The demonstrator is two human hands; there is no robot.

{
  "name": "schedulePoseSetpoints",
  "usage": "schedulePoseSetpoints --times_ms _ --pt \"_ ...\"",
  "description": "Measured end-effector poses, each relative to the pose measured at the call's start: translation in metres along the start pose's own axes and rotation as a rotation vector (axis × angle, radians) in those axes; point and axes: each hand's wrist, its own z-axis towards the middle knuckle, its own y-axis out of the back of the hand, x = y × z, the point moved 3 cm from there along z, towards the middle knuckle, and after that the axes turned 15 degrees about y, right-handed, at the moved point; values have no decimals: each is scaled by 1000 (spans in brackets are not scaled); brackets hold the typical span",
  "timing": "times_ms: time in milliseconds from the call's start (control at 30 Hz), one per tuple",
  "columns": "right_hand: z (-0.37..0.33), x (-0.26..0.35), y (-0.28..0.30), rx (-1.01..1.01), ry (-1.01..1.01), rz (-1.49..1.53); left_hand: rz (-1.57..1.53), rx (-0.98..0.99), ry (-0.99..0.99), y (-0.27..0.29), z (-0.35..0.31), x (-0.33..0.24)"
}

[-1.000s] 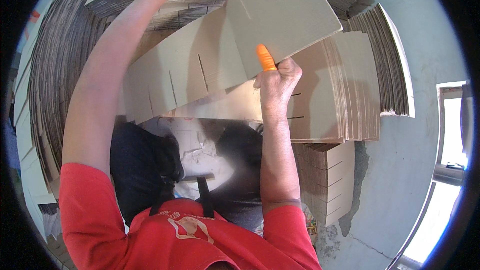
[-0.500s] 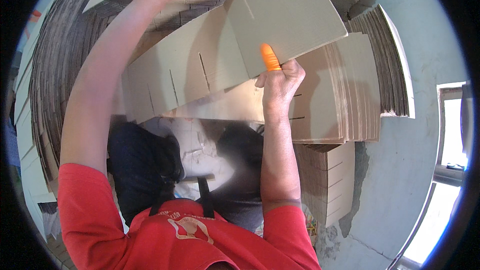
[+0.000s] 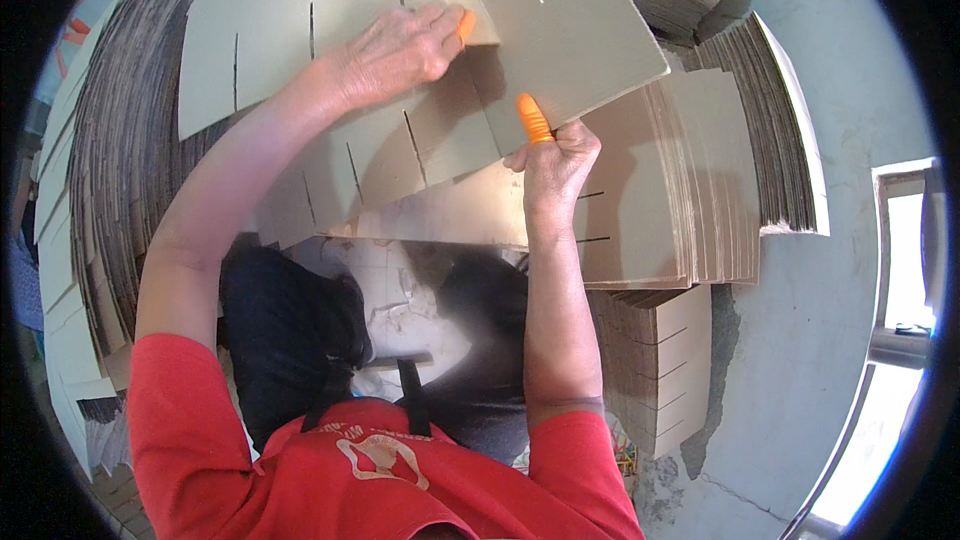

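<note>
My left hand (image 3: 400,55) is closed at the right end of a slotted cardboard sheet (image 3: 270,50), an orange finger cot on one digit. That sheet lies over a second, creased cardboard sheet (image 3: 570,35), which also has slots cut into it. My right hand (image 3: 562,165) pinches the near edge of the creased sheet. Its thumb, in an orange ribbed finger cot (image 3: 533,118), points up over the board, and the other fingers are curled, partly hidden. Beneath the right forearm, more slotted cardboard (image 3: 625,200) lies in a layered pile.
Tall cardboard stacks stand at the left (image 3: 130,140) and far right (image 3: 785,130). Another slotted stack (image 3: 682,370) sits lower right, by the pale wall (image 3: 800,340). A window (image 3: 905,260) is at the right rim. My dark-trousered legs (image 3: 290,330) are below the boards.
My left hand has come down and nearer from the far stack, bringing a slotted sheet over the creased one. My right hand has stayed nearly in place, still pinching the lower sheet.
</note>
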Motion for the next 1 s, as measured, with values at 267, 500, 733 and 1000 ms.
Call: schedulePoseSetpoints --times_ms 267,500,733,1000 --pt "21 62 23 36 83 -11 7 40 -8 10 -11 -1" --pt "18 64 36 -130 39 168 19 23 -17 14 -12 -23" --pt "22 67 43 -168 9 217 -67 -179 -10 17 -37 -26" --pt "15 72 27 -48 -5 260 -58 -214 -1 26 -54 -51"
